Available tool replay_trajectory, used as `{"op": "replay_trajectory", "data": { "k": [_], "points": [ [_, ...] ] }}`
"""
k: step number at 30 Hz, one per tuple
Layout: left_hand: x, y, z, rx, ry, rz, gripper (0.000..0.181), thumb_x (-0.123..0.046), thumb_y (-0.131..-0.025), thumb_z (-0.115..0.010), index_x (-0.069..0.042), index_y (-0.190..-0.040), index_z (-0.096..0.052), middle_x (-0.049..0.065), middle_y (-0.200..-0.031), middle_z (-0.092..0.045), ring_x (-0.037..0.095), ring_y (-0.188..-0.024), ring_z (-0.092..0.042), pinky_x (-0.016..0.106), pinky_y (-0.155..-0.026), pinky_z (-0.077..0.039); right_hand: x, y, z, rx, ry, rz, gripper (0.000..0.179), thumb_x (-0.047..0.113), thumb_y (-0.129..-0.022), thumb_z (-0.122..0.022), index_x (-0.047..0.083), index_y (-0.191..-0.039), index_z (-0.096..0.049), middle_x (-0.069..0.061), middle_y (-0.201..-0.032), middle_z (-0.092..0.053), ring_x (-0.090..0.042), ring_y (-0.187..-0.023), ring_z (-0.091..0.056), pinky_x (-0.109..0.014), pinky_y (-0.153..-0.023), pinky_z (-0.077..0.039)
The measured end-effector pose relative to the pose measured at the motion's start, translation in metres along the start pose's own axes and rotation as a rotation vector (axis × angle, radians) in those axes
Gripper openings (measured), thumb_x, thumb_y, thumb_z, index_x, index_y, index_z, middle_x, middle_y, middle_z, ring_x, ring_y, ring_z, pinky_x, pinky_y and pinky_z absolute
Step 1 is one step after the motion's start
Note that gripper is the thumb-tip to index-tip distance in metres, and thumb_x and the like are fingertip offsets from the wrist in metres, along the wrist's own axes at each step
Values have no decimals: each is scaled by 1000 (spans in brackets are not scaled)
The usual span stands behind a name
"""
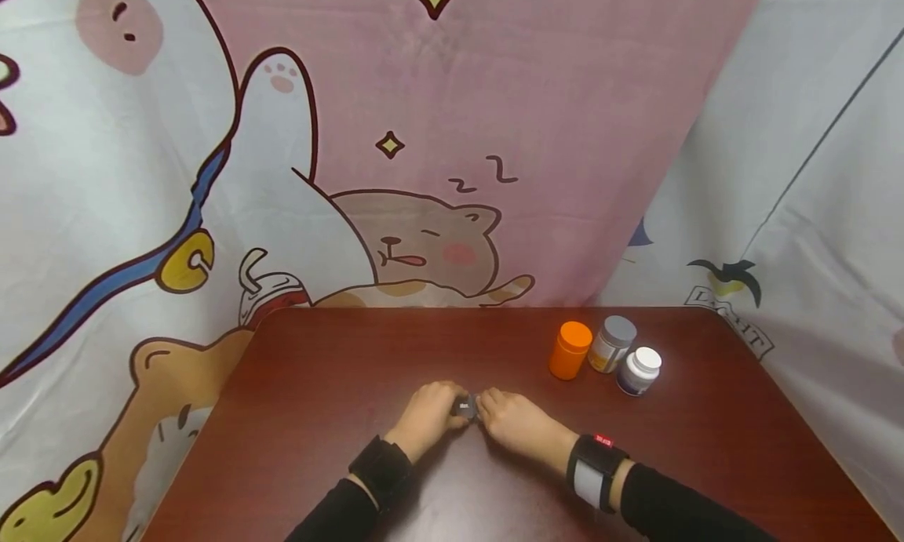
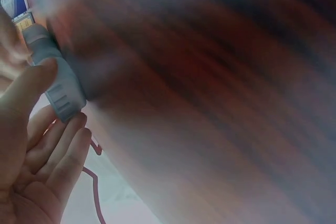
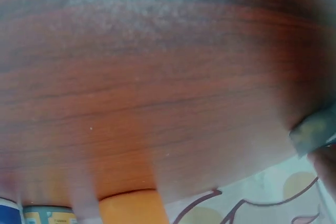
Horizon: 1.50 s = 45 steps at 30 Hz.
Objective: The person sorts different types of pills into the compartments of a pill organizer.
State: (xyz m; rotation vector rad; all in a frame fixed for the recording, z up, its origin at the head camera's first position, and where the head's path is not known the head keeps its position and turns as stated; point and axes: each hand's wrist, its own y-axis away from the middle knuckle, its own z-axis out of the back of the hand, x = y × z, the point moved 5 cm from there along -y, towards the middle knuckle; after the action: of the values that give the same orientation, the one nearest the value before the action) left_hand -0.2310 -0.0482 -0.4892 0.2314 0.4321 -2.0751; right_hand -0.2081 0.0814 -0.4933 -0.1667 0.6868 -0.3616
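Observation:
In the head view a small grey cylinder-like thing [image 1: 464, 406] with a pale mark lies between the two hands, low over the table. My left hand [image 1: 428, 416] pinches its left end between thumb and fingers. The left wrist view shows the grey thing [image 2: 62, 80] with a ridged end, the thumb lying along it; its exact kind cannot be made out. My right hand [image 1: 519, 422] grips the other end with bent fingers. Only a corner of the grey thing [image 3: 314, 131], beside a fingertip, shows in the right wrist view.
An orange bottle [image 1: 569, 351], a grey-lidded jar [image 1: 612, 344] and a white-capped bottle [image 1: 639, 371] stand together at the back right of the brown table [image 1: 339, 354]. Behind the table hangs a cartoon-printed curtain [image 1: 565, 134]. Both wrists wear black straps.

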Motion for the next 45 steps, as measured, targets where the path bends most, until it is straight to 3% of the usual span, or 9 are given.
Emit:
{"op": "replay_trajectory", "data": {
  "k": [4,7,11,15,22,28,33,39,45],
  "points": [
    [1,0,0,12,12,16,32,-24,-68,-82,-13,-96,-71,-2,-93,-68,15,-84,-62,31,-68,-49,-8,0,0,8,-131,-71,23,14,-92,-50,7,-103,-68,-2,-89,-61,-14,-77,-55,-24,-63,-49],
    [2,1,0,18,15,26,34,-25,-68,-82,-13,-98,-71,-1,-95,-68,16,-85,-63,33,-69,-50,-21,1,-2,37,-386,-227,17,22,-92,-60,11,-101,-69,2,-89,-61,-12,-80,-58,-26,-67,-51],
    [3,1,0,20,-3,45,37,-28,-68,-82,-15,-101,-72,-2,-98,-68,17,-87,-63,35,-69,-50,-42,0,-12,99,-729,-494,17,24,-95,-57,14,-99,-70,8,-88,-64,-9,-81,-61,-29,-72,-51],
    [4,0,0,21,-55,62,39,-33,-68,-82,-17,-102,-72,-4,-100,-69,16,-89,-64,36,-67,-51,-59,-7,-26,137,-871,-658,18,26,-95,-57,16,-97,-71,10,-86,-66,-6,-78,-61,-28,-71,-50],
    [2,3,-1,8,-78,86,39,-36,-70,-80,-19,-104,-71,-3,-104,-68,17,-95,-63,38,-70,-51,-70,-15,-31,173,-888,-720,15,25,-94,-59,17,-94,-71,10,-84,-66,-6,-75,-60,-28,-68,-50],
    [-1,8,-2,-20,-87,90,40,-33,-73,-78,-16,-108,-68,-1,-107,-66,19,-97,-61,39,-72,-50,-66,-14,-26,205,-790,-745,14,27,-93,-59,19,-94,-71,10,-83,-65,-10,-74,-60,-31,-66,-49],
    [-5,11,-2,-64,-89,103,43,-30,-71,-78,-14,-109,-66,-1,-102,-66,20,-93,-62,39,-71,-51,-64,-10,-18,190,-749,-758,20,27,-92,-60,18,-107,-69,5,-100,-67,-15,-91,-63,-36,-77,-50],
    [-7,24,4,-107,-22,149,51,-29,-68,-79,-12,-114,-63,0,-106,-65,21,-96,-62,40,-75,-51,-71,6,2,65,-699,-732,23,24,-90,-62,22,-112,-67,8,-104,-65,-11,-98,-59,-33,-85,-48],
    [-3,35,12,-77,111,265,54,-34,-75,-75,-14,-123,-60,4,-121,-61,25,-109,-58,47,-84,-48,-93,35,34,-142,-632,-647,28,15,-86,-66,19,-113,-67,5,-107,-65,-16,-102,-57,-37,-92,-44]
  ]
}}
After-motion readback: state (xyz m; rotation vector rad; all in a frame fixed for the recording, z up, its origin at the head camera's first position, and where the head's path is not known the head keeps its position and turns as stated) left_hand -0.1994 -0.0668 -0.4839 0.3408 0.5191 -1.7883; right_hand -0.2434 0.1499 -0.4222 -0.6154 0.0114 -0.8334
